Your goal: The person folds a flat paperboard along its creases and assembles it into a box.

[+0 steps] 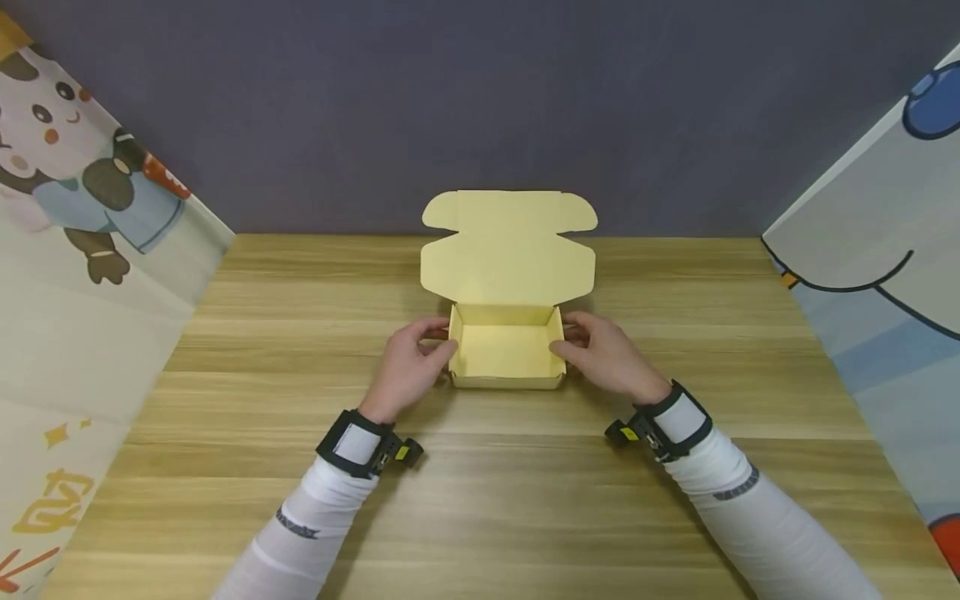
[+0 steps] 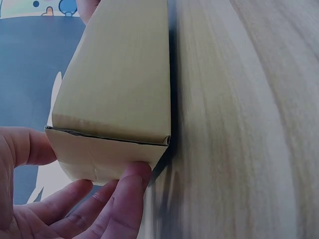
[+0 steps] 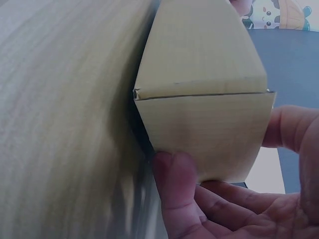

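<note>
A small yellow cardboard box (image 1: 507, 350) stands on the wooden table with its inside bare. Its lid (image 1: 508, 267) is raised at the back, side flaps spread. My left hand (image 1: 412, 362) grips the left wall, thumb over the rim and fingers along the outside. On the opposite wall my right hand (image 1: 609, 354) holds on the same way, thumb inside the rim. In the left wrist view, fingers (image 2: 130, 194) press against the box's end panel (image 2: 94, 154). The right wrist view has the fingers (image 3: 177, 184) on the other end panel (image 3: 207, 129).
The wooden table (image 1: 510, 500) runs back to a dark wall (image 1: 480, 108). Cartoon-printed panels stand at the left (image 1: 90, 225) and right (image 1: 862, 250). A black strap with a small camera is on each wrist.
</note>
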Demonstrator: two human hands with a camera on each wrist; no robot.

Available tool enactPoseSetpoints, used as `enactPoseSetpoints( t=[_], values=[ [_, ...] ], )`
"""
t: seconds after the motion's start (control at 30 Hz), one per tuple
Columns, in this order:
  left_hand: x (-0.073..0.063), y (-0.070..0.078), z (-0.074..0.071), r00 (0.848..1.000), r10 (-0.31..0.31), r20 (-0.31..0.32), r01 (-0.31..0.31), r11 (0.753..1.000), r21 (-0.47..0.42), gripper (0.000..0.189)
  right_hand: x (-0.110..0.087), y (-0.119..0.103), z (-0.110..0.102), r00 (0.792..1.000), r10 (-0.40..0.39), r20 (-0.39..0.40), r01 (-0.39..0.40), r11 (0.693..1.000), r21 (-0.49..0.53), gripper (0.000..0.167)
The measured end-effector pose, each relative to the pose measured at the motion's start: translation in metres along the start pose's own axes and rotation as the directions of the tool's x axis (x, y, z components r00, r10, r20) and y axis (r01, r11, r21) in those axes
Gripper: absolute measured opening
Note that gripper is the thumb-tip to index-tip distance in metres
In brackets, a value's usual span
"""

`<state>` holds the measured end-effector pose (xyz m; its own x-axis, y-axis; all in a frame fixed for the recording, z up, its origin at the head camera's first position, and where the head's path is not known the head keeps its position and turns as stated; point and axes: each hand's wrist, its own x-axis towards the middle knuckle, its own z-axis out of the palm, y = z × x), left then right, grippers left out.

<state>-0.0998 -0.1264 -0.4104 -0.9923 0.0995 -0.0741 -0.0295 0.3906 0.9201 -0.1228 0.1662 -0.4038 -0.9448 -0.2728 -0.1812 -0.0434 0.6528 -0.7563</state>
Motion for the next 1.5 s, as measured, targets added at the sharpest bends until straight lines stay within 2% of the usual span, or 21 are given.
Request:
enactPoseSetpoints(
  t=[0.2, 0.53, 0.7, 0.8, 0.9, 1.0, 1.13, 1.23, 1.33, 1.5],
  values=[
    [0.002, -0.001, 0.002, 1.000, 0.000, 0.012, 0.000, 1.000, 0.018, 0.045, -0.002, 0.002, 0.001, 1.000, 0.019, -0.003, -0.019, 1.000, -0.005, 0.056],
    [0.004, 0.000, 0.002, 0.999, -0.022, 0.036, 0.021, 1.000, 0.023, 0.046, -0.001, 0.003, 0.001, 1.000, -0.009, -0.007, 0.009, 1.000, -0.018, 0.052],
    [0.010, 0.001, -0.001, 0.999, -0.024, 0.034, 0.023, 0.999, 0.031, 0.051, -0.001, 0.002, 0.001, 1.000, -0.001, 0.009, 0.001, 1.000, 0.017, 0.054],
    [0.019, 0.004, -0.006, 1.000, -0.030, -0.007, 0.030, 0.999, -0.018, 0.056, 0.000, 0.002, 0.001, 1.000, 0.003, 0.021, -0.004, 0.999, 0.037, 0.055],
    [0.033, 0.008, -0.013, 0.997, -0.055, -0.056, 0.048, 0.991, -0.124, 0.061, 0.000, 0.003, 0.001, 1.000, 0.003, 0.021, -0.004, 0.999, 0.036, 0.055],
    [0.049, 0.015, -0.019, 0.994, -0.071, -0.087, 0.050, 0.972, -0.230, 0.061, 0.000, 0.005, 0.001, 1.000, 0.006, 0.015, -0.006, 1.000, 0.022, 0.055],
    [0.066, 0.023, -0.024, 0.993, -0.076, -0.090, 0.041, 0.939, -0.340, 0.053, 0.000, 0.005, 0.001, 1.000, 0.017, 0.012, -0.017, 1.000, 0.024, 0.054],
    [0.075, 0.026, -0.025, 0.994, -0.076, -0.085, 0.041, 0.932, -0.361, 0.045, 0.000, 0.006, 0.001, 1.000, 0.022, 0.021, -0.022, 0.999, 0.039, 0.055],
    [0.078, 0.028, -0.026, 0.992, -0.083, -0.097, 0.045, 0.937, -0.346, 0.038, 0.001, 0.007, -0.002, 1.000, 0.013, 0.025, -0.014, 0.999, 0.037, 0.060],
    [0.079, 0.029, -0.026, 0.989, -0.099, -0.106, 0.058, 0.940, -0.336, 0.036, 0.008, 0.010, -0.017, 0.999, 0.023, -0.029, -0.021, 0.998, 0.056, 0.066]
  ],
)
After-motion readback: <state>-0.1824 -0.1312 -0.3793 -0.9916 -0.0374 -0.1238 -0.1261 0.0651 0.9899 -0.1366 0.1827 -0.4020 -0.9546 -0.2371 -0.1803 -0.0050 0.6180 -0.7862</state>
